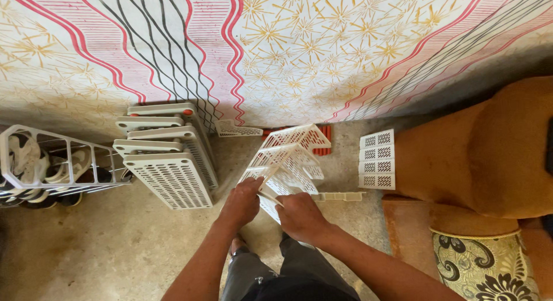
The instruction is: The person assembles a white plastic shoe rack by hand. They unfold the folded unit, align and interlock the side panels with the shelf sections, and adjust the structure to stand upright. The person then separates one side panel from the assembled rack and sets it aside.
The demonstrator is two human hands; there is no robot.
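At the centre of the frame, both hands grip a cream-white plastic rack frame (286, 163), a ladder-like piece of slotted lattice panels that rises at a slant from the hands toward the upper middle, its top end reaching the orange slatted pieces (324, 141) lying at the foot of the patterned cloth (299, 47). The left hand (242, 202) is closed on the frame's lower left edge, fingers curled over the plastic; the right hand (299, 216) is closed around its lower end, thumb on top. Left of centre leans a stack of matching slotted shelves (170, 157), several deep, with orange caps at the upper corners. At the far left stands an assembled white rack (57, 163) holding shoes. Right of centre, 4 small lattice panels (377, 160) rest against a brown upholstered seat (489, 151). A thin cream rail (340, 195) lies on the concrete floor (115, 249) just right of the hands. No labels or packages show.
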